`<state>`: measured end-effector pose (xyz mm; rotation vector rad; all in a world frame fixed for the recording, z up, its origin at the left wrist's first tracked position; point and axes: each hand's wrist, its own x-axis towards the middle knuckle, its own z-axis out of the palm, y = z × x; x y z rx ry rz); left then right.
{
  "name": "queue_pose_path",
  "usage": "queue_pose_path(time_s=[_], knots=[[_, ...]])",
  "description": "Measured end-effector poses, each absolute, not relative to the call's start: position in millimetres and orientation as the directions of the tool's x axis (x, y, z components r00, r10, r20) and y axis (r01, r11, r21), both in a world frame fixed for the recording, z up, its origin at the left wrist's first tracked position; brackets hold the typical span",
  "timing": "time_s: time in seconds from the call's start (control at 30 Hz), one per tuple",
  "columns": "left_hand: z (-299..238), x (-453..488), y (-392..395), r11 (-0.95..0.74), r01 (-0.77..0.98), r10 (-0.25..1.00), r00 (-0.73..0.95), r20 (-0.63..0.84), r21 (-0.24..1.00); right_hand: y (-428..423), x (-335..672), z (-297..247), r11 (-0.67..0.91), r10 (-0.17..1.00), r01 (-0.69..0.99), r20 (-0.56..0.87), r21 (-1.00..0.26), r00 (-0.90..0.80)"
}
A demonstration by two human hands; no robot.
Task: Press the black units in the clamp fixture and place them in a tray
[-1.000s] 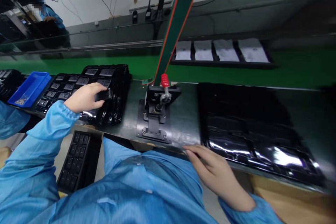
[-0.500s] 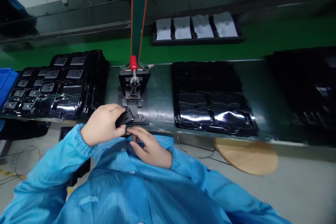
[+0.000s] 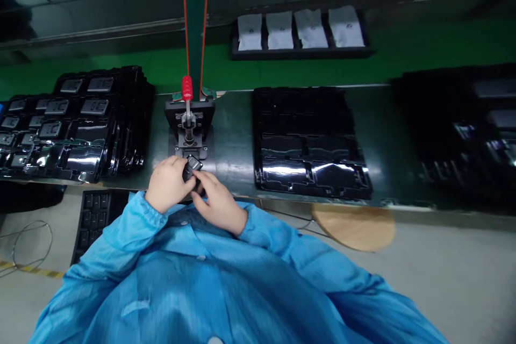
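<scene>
Both my hands meet at the near edge of the bench, in front of a black clamp fixture (image 3: 188, 128) with a red-handled lever (image 3: 186, 87). My left hand (image 3: 167, 184) grips a small black part (image 3: 191, 166) with a grey face. My right hand (image 3: 216, 203) pinches the same part from the right side. The part sits just before the fixture's base plate. To the left lies a stack of black trays (image 3: 76, 126) filled with several similar parts.
An empty glossy black tray (image 3: 308, 145) lies right of the fixture, more dark trays (image 3: 463, 129) further right. Behind runs a green conveyor (image 3: 403, 48) carrying a tray of white pouches (image 3: 300, 29). A green post (image 3: 195, 16) rises behind the fixture. A black slotted tray (image 3: 94, 220) sits below the bench.
My left hand lifted a part out of the left tray stack and carried it right to the fixture. My right hand left the bench edge and joined it on the part.
</scene>
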<state>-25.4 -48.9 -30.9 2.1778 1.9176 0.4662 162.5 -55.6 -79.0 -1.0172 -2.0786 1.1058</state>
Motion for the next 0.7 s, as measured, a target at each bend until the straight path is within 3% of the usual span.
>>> queue_pose_path(time_s=[0.43, 0.7], knots=[[-48, -41, -35, -0.110, 0.848, 0.994, 0.078, 0.082, 0.519, -5, 155, -52, 0.441, 0.772, 0.619, -0.077, -0.649, -0.631], [-56, -40, -36, -0.120, 0.804, 0.990, 0.052, 0.131, 0.583, 3, 158, -52, 0.502, 0.753, 0.656, -0.088, -0.563, -0.652]])
